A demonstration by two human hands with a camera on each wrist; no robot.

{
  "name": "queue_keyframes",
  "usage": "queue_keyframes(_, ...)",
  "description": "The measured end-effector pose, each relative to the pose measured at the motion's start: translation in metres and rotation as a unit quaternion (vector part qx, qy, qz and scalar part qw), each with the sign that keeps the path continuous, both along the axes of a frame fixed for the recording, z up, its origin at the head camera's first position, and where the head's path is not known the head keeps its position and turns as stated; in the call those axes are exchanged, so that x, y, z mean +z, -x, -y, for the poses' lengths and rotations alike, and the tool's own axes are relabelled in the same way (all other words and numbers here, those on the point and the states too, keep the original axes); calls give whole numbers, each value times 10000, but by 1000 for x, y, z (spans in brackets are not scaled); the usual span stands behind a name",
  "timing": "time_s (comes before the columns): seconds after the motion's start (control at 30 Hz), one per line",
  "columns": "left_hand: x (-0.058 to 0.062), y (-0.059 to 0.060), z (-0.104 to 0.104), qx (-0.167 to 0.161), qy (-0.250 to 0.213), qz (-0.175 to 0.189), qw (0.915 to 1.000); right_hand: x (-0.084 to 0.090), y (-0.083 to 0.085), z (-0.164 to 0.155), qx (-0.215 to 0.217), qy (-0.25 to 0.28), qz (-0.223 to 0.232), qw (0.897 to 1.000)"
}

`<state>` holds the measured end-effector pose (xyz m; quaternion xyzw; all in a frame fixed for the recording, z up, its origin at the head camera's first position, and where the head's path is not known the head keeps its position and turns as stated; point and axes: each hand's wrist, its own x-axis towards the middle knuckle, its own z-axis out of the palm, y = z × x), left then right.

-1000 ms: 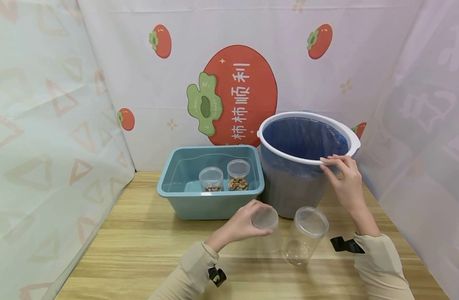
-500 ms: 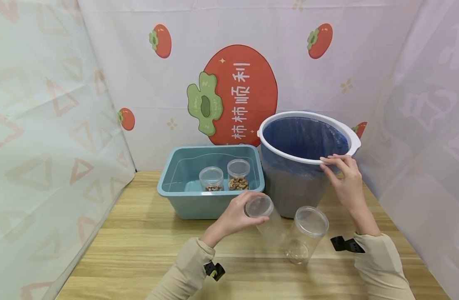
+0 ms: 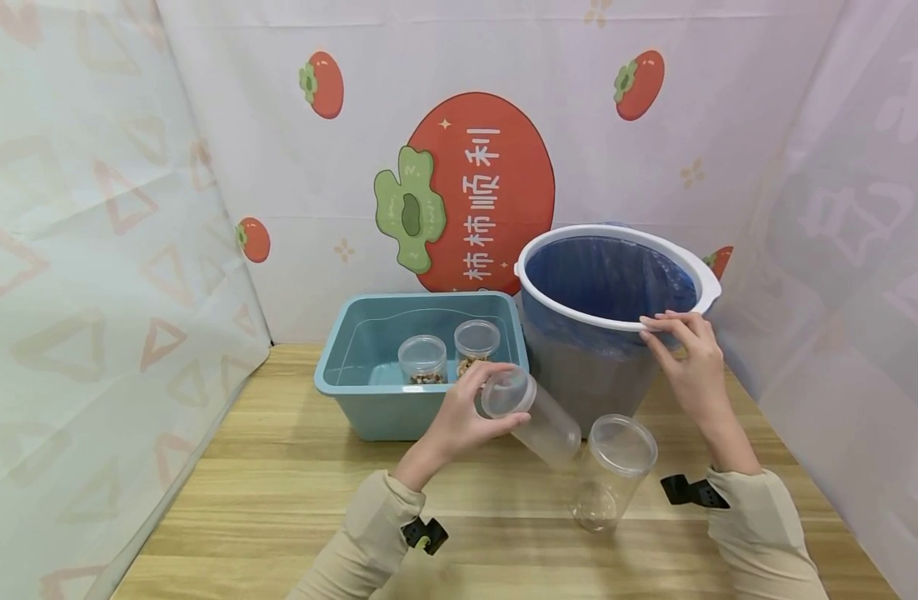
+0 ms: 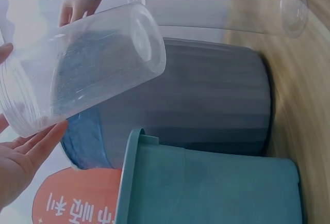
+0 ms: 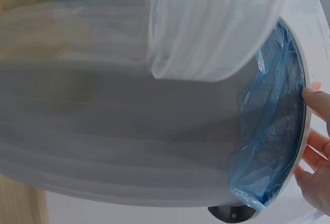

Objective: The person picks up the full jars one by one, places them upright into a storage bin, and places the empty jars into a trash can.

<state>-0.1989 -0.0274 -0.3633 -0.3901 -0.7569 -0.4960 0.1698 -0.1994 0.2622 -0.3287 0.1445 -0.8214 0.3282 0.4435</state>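
Note:
My left hand [image 3: 459, 419] grips a clear empty jar [image 3: 532, 419] by its lidded end and holds it tilted above the table, just in front of the teal basin [image 3: 339, 379]. In the left wrist view the jar [image 4: 87, 69] lies across my fingers [image 4: 28, 154]. My right hand [image 3: 682, 348] holds the white rim of the grey bin [image 3: 579, 383], which has a blue liner [image 5: 273, 131]; my fingers [image 5: 315, 164] lie at the rim's edge. A second clear jar [image 3: 612, 471] stands upright on the table between my hands.
Two small lidded jars holding nuts, one [image 3: 423, 360] beside the other [image 3: 476, 343], stand inside the teal basin. The bin touches the basin's right side. Printed cloth walls close off the wooden table [image 3: 279, 492] at the back and both sides.
My left hand has lifted the jar off the table, tipped it over and carried it up and left toward the basin. My right hand has stayed on the bin's rim.

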Motion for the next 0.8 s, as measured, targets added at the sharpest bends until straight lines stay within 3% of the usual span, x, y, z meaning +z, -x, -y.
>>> queue_keyframes(0.2,11,0,2,44,-249,55,9997,0,0,0,-10,-8,-22,10000)
queue_keyframes(0.43,43,-14,5,-53,-550,-238,9982,-1,0,-1,-16,7,8,10000)
queue_keyframes(0.53,49,-14,6,-62,-608,-378,9974,-1,0,-1,-13,9,13,10000)
queue_keyframes(0.8,46,9,9,-62,-668,-490,9965,-1,0,0,9,-27,-42,10000)
